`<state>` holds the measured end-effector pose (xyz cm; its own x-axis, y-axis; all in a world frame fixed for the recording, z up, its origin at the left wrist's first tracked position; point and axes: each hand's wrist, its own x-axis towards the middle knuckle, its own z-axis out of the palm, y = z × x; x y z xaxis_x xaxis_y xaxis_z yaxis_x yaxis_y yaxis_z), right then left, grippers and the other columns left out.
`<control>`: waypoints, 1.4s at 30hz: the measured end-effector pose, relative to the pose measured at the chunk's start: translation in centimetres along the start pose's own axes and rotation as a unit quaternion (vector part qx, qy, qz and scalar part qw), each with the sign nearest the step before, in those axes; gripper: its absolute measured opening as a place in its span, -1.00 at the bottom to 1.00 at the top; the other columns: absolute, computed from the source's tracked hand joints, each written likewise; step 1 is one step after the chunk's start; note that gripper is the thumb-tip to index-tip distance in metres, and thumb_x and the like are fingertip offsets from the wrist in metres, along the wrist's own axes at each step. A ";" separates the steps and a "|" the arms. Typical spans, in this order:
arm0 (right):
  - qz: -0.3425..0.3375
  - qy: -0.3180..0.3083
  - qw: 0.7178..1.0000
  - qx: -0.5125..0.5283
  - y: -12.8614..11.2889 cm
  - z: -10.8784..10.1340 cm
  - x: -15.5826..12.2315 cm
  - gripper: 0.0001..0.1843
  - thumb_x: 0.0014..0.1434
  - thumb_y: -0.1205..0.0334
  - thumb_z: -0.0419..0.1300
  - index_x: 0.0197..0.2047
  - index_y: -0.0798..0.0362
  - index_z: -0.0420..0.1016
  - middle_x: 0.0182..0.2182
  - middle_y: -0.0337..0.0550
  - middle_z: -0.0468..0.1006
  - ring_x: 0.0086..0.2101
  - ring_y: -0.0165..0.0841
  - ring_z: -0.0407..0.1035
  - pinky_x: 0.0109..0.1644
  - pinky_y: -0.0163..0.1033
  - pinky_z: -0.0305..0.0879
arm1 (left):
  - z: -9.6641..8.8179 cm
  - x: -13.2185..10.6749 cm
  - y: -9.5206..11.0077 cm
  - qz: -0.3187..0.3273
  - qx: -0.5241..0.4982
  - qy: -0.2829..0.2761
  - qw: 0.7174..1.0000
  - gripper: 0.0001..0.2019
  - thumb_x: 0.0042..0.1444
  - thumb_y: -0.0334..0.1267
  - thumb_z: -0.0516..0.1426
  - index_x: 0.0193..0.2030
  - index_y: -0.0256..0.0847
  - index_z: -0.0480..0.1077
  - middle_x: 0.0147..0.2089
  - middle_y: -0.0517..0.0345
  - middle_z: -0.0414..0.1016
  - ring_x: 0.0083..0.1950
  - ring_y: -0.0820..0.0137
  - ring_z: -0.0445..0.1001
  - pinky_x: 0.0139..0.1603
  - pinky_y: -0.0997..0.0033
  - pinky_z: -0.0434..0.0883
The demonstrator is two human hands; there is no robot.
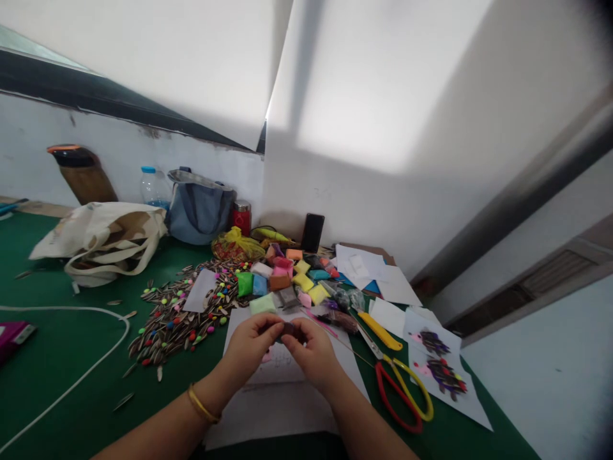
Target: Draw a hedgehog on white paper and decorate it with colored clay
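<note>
Between the fingertips of both hands is a small dark lump of modelling clay [288, 328], partly covered by the fingers. My left hand [253, 348] pinches it from the left, a gold bracelet [201, 404] on that wrist. From the other side, the thumb and fingers of my right hand [312, 352] close on it. Under the hands lies a white sheet of paper [282, 415] with faint marks and a bit of pink on it. Just beyond are packets of coloured clay, among them a pale green block [263, 303] and a grey one [288, 298].
Striped sunflower seeds [167, 332] mixed with coloured beads spread to the left. Scissors [400, 390] and a yellow cutter [380, 330] lie right, beside paper bearing two hedgehog-like figures [445, 374]. Bags [198, 207], bottles and a phone [313, 232] stand behind; a white cable [71, 390] crosses left.
</note>
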<state>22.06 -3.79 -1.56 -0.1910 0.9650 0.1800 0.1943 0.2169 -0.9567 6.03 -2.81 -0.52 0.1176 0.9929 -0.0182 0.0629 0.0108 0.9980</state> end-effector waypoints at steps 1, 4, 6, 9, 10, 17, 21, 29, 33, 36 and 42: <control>-0.001 0.002 1.000 0.012 0.1 0.0 0.0 -0.87 0.15 0.18 0.19 -0.29 0.06 0.48 -0.43 -0.21 0.50 -0.40 -0.36 0.37 -0.33 -0.29 0.27 | 0.0 0.0 -0.1 -0.012 -0.001 -0.004 1.000 -0.73 0.03 -0.07 0.19 -0.28 -0.24 0.51 -0.43 0.15 0.51 -0.40 0.38 0.44 -0.41 0.42 0.41; -0.006 0.013 1.000 0.024 0.3 -0.1 0.1 -0.85 0.19 0.20 0.13 -0.28 0.05 0.49 -0.43 -0.20 0.50 -0.38 -0.35 0.38 -0.31 -0.28 0.29 | 0.1 0.0 -0.4 -0.005 -0.001 -0.015 1.000 -0.71 0.06 -0.04 0.16 -0.27 -0.25 0.48 -0.42 0.14 0.49 -0.42 0.40 0.43 -0.47 0.47 0.37; -0.007 0.012 1.000 0.002 0.3 -0.2 0.2 -0.85 0.19 0.22 0.12 -0.29 0.05 0.50 -0.42 -0.20 0.51 -0.38 -0.35 0.38 -0.31 -0.28 0.29 | 0.1 0.0 -0.6 0.031 0.010 -0.009 0.999 -0.71 0.08 -0.06 0.17 -0.18 -0.23 0.49 -0.32 0.09 0.53 -0.35 0.36 0.47 -0.42 0.43 0.42; -0.013 0.007 0.999 -0.039 0.1 -0.2 0.2 -0.86 0.17 0.27 0.13 -0.31 0.04 0.54 -0.39 -0.18 0.55 -0.35 -0.33 0.40 -0.27 -0.27 0.30 | -0.2 0.0 -0.6 0.123 0.062 -0.010 0.990 -0.74 0.10 -0.16 0.18 -0.09 -0.14 0.53 -0.17 0.07 0.55 -0.18 0.31 0.51 -0.19 0.34 0.47; -0.017 0.008 0.999 -0.050 0.0 -0.2 0.2 -0.86 0.16 0.29 0.14 -0.31 0.04 0.54 -0.38 -0.17 0.56 -0.34 -0.33 0.41 -0.26 -0.27 0.31 | -0.3 0.0 -0.6 0.148 0.086 -0.015 0.985 -0.78 0.10 -0.19 0.18 -0.12 -0.12 0.55 -0.17 0.08 0.55 -0.15 0.31 0.51 -0.14 0.33 0.46; -0.004 0.013 0.999 -0.051 -0.3 -0.1 0.0 -0.87 0.12 0.27 0.20 -0.27 0.06 0.56 -0.38 -0.16 0.59 -0.38 -0.33 0.42 -0.31 -0.28 0.32 | -0.5 0.4 -0.8 0.109 0.129 0.005 0.986 -0.80 0.16 -0.16 0.13 -0.31 -0.18 0.54 -0.40 0.13 0.53 -0.33 0.32 0.49 -0.31 0.38 0.45; -0.013 0.010 0.999 -0.035 0.1 -0.3 0.1 -0.85 0.19 0.26 0.15 -0.26 0.05 0.56 -0.33 -0.13 0.61 -0.31 -0.31 0.46 -0.22 -0.25 0.36 | -0.6 0.4 -0.9 0.172 0.143 -0.004 0.975 -0.77 0.19 -0.17 0.11 -0.14 -0.14 0.56 -0.23 0.08 0.57 -0.18 0.30 0.52 -0.15 0.32 0.47; -0.002 0.000 0.999 -0.048 -0.4 -0.2 -0.1 -0.86 0.16 0.26 0.20 -0.24 0.04 0.59 -0.34 -0.16 0.62 -0.36 -0.34 0.45 -0.28 -0.28 0.35 | -0.6 0.1 -0.2 0.136 0.160 0.028 0.977 -0.83 0.13 -0.20 0.16 -0.38 -0.17 0.54 -0.42 0.14 0.53 -0.32 0.32 0.50 -0.28 0.37 0.44; -0.006 -0.009 1.000 -0.003 -0.4 -0.3 -0.1 -0.85 0.18 0.23 0.19 -0.24 0.05 0.58 -0.33 -0.14 0.63 -0.31 -0.31 0.49 -0.21 -0.24 0.40 | -0.4 0.3 -0.6 0.057 0.074 0.016 0.996 -0.77 0.10 -0.12 0.17 -0.26 -0.20 0.57 -0.34 0.09 0.60 -0.32 0.29 0.54 -0.42 0.41 0.44; -0.006 -0.003 1.000 0.030 0.0 -0.2 0.0 -0.84 0.22 0.22 0.15 -0.24 0.06 0.54 -0.33 -0.13 0.62 -0.29 -0.29 0.51 -0.17 -0.20 0.43 | -0.4 0.3 -0.8 0.051 0.081 0.015 0.995 -0.70 0.11 -0.11 0.15 -0.07 -0.15 0.56 -0.24 0.08 0.62 -0.27 0.27 0.55 -0.40 0.39 0.45; -0.001 0.002 0.999 -0.043 -0.2 0.0 -0.1 -0.87 0.18 0.28 0.15 -0.29 0.05 0.54 -0.38 -0.18 0.59 -0.36 -0.34 0.46 -0.28 -0.28 0.36 | -0.7 0.2 -0.3 0.167 0.167 0.000 0.972 -0.88 0.09 -0.21 0.20 -0.33 -0.11 0.58 -0.34 0.13 0.56 -0.24 0.31 0.51 -0.18 0.36 0.45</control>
<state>22.04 -3.89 -1.37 -0.1886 0.9648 0.1831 0.2751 0.2309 -0.9333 5.38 -2.55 -0.82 0.1867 0.9347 0.3026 0.3393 -0.3504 0.8730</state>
